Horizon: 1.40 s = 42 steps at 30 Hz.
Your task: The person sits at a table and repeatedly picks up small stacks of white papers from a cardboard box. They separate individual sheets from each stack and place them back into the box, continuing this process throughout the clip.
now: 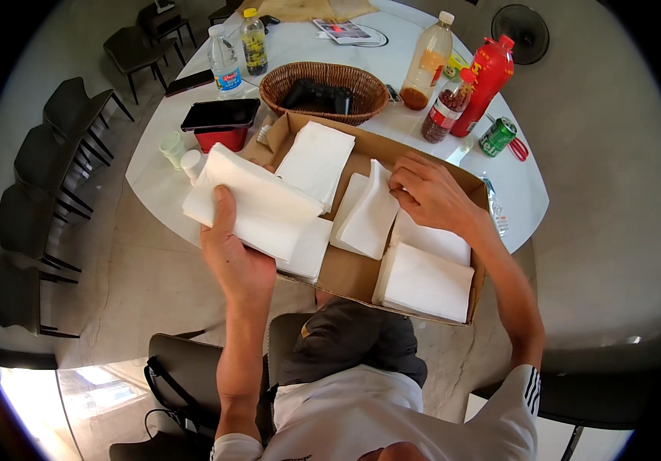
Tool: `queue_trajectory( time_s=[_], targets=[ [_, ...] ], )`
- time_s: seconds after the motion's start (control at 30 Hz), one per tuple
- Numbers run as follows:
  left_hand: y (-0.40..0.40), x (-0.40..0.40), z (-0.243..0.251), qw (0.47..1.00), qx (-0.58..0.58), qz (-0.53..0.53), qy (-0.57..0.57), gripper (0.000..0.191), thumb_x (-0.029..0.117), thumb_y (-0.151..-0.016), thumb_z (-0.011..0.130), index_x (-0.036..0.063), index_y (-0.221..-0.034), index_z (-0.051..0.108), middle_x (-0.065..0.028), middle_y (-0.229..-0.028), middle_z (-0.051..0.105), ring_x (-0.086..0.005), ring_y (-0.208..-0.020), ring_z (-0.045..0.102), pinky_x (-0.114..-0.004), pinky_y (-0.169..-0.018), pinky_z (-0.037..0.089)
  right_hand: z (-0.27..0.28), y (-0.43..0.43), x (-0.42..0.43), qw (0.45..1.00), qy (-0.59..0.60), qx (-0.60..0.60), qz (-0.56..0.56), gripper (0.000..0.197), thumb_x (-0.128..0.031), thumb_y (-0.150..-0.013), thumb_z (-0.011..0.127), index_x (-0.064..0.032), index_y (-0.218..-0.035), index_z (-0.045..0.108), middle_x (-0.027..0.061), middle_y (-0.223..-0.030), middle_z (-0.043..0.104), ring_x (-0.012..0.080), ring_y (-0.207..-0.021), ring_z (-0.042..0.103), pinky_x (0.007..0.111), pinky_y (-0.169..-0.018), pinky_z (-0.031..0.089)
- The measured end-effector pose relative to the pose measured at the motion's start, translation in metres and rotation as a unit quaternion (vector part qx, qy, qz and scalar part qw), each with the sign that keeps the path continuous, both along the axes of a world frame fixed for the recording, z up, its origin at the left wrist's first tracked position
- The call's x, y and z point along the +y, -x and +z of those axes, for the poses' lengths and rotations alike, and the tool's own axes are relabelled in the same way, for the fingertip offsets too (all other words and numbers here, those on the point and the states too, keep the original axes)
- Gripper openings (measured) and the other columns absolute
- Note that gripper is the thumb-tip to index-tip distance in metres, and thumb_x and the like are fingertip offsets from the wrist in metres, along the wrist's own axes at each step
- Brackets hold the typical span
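Note:
A shallow cardboard box (353, 276) rests tilted over the near edge of the table. My left hand (238, 248) holds a thick stack of folded white napkins (255, 201) above the box's left side, thumb on top. My right hand (431, 190) pinches the upper corner of a folded white napkin (373, 213) inside the box. Under that napkin lies another, partly covered. One napkin stack (316, 161) sits at the back left of the box, another (428, 282) at the front right, and more lie under both hands.
Behind the box stands a wicker basket (324, 72) with a black game controller. A phone (221, 114) lies on a red holder, near plastic cups (173, 150). Several bottles (483, 83) and a green can (497, 137) stand at the right of the white table (163, 190).

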State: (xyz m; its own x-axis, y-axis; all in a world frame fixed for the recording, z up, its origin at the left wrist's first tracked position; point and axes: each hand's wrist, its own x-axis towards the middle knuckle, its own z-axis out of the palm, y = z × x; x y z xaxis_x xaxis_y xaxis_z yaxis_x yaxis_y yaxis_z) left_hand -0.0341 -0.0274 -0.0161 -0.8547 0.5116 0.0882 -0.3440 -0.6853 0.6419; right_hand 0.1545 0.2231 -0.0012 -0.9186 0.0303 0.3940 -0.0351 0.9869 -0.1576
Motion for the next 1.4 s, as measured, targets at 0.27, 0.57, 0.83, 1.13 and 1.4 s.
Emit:
queue_trajectory(
  time_s=[0.27,0.57,0.83,1.13,1.4],
  targets=[
    [-0.012,0.011,-0.005,0.998,-0.022,-0.061,0.004,0.047,0.025,-0.110,0.061,-0.0044,-0.145,0.053,-0.0204,-0.127,0.072,-0.0323,-0.120,0.069,-0.048,-0.102,0.057,0.002,-0.007,-0.004,0.995,0.000,0.102,0.021,0.019,0.009,-0.078,0.072,-0.0004,-0.091,0.060,0.0106,-0.094,0.062,0.0319,-0.087,0.061,0.042,-0.073,0.053],
    [-0.016,0.014,-0.011,0.997,-0.036,-0.062,-0.002,0.046,0.023,-0.110,0.061,-0.0035,-0.146,0.054,-0.0189,-0.129,0.071,-0.0330,-0.118,0.070,-0.049,-0.102,0.058,0.002,-0.006,-0.003,0.996,0.031,0.080,0.007,0.020,0.009,-0.079,0.072,-0.0005,-0.094,0.062,0.0110,-0.099,0.062,0.0331,-0.093,0.062,0.042,-0.078,0.055],
    [-0.016,0.016,-0.012,0.997,-0.048,-0.063,0.008,0.045,0.023,-0.110,0.060,-0.0040,-0.146,0.053,-0.0183,-0.128,0.071,-0.0324,-0.119,0.070,-0.048,-0.102,0.058,0.005,-0.007,-0.009,0.979,0.156,0.127,-0.026,0.018,0.012,-0.086,0.071,0.0043,-0.100,0.064,0.0133,-0.116,0.069,0.0270,-0.093,0.066,0.038,-0.082,0.056],
    [-0.013,0.020,-0.017,0.996,-0.049,-0.077,0.016,0.046,0.022,-0.110,0.062,-0.0045,-0.146,0.054,-0.0190,-0.129,0.071,-0.0319,-0.119,0.071,-0.048,-0.102,0.058,-0.015,-0.014,-0.002,0.854,0.506,0.006,-0.121,0.009,0.002,-0.099,0.068,0.0030,-0.108,0.067,0.0019,-0.098,0.067,0.0081,-0.090,0.060,0.024,-0.080,0.051],
    [-0.021,0.032,-0.022,0.991,-0.059,-0.121,0.003,0.044,0.021,-0.110,0.062,-0.0048,-0.144,0.054,-0.0240,-0.131,0.071,-0.0328,-0.118,0.073,-0.048,-0.100,0.061,-0.005,-0.005,-0.028,0.757,0.637,0.048,-0.138,0.009,-0.003,-0.098,0.070,0.0000,-0.107,0.069,0.0009,-0.096,0.070,0.0065,-0.082,0.060,0.023,-0.072,0.047]
  ],
)
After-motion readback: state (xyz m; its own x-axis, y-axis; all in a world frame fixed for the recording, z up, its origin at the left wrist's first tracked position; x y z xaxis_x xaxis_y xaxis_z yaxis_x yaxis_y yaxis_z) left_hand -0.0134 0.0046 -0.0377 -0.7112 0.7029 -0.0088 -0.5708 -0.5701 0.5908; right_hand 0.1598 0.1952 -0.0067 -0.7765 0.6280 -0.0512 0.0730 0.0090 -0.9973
